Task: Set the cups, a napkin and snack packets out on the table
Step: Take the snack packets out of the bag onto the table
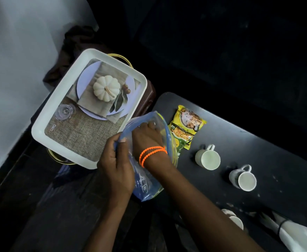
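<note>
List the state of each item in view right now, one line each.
Zip bag: open, held by left hand, right hand inside.
Snack packets: sealed, flat on table.
Two cups: upright, empty.
Third cup: partly hidden.
Napkin: rolled, banded.
Tray: empty.

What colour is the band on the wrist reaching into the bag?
Bright orange, a doubled beaded band on the right hand, clearest in the head view.

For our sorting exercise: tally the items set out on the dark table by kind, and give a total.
Cups: 3
Snack packets: 2
Rolled napkin: 1
Total: 6
</note>
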